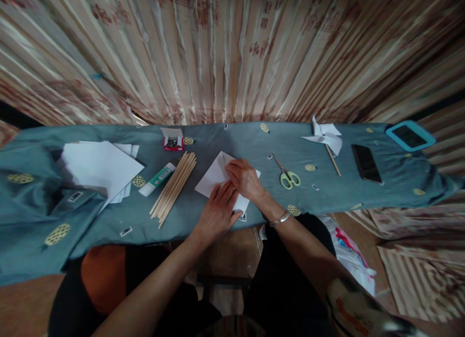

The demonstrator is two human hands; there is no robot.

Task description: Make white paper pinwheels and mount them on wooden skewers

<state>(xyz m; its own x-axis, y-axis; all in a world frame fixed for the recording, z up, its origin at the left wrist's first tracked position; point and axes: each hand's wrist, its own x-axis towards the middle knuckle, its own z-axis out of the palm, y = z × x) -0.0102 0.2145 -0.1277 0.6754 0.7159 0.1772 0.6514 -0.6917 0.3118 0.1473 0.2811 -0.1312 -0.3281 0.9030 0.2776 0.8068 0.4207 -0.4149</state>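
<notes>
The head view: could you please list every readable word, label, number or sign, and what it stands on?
No text can be read with certainty.
Green-and-white box: lettering too small and blurred.
Tablecloth: small printed marks, too small.
Curtain: reddish marks, too blurred.

Two bare hands busy over a white sheet on a cloth-covered counter.
I see the left hand spread flat on the paper, the right hand bent over it with a bracelet at the wrist, their fingers meeting near its middle. With that sheet as the dial's centre, nine o'clock has a bundle of wooden sticks, then a green-and-white box and a stack of paper; ten has a small open red box. Green-handled scissors lie at three, a dark phone well beyond; a white pinwheel sits between two and three. Curtains fill twelve.
</notes>
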